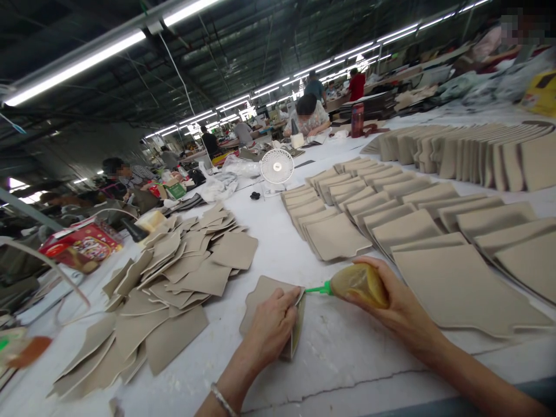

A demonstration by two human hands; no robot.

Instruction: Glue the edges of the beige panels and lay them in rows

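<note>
My right hand [391,295] is wrapped round a squeeze bottle [358,284] of yellowish liquid, probably glue, tipped on its side. Its thin green nozzle [319,289] points left and reaches the edge of a beige panel [260,295] on the table. On that panel lies my left hand [275,321], its fingers bent and pressing near the right edge, where a fold or flap shows. What the thumb does is hidden. A loose heap of similar beige panels [186,278] is to the left. Rows of overlapping beige panels [417,231] spread out to the right.
A small white fan [277,167] stands behind the panels. Farther back are a dark red can [357,120] and a row of upright panels [469,153]. A red packet [87,243] sits at the left edge. Several people work at tables beyond.
</note>
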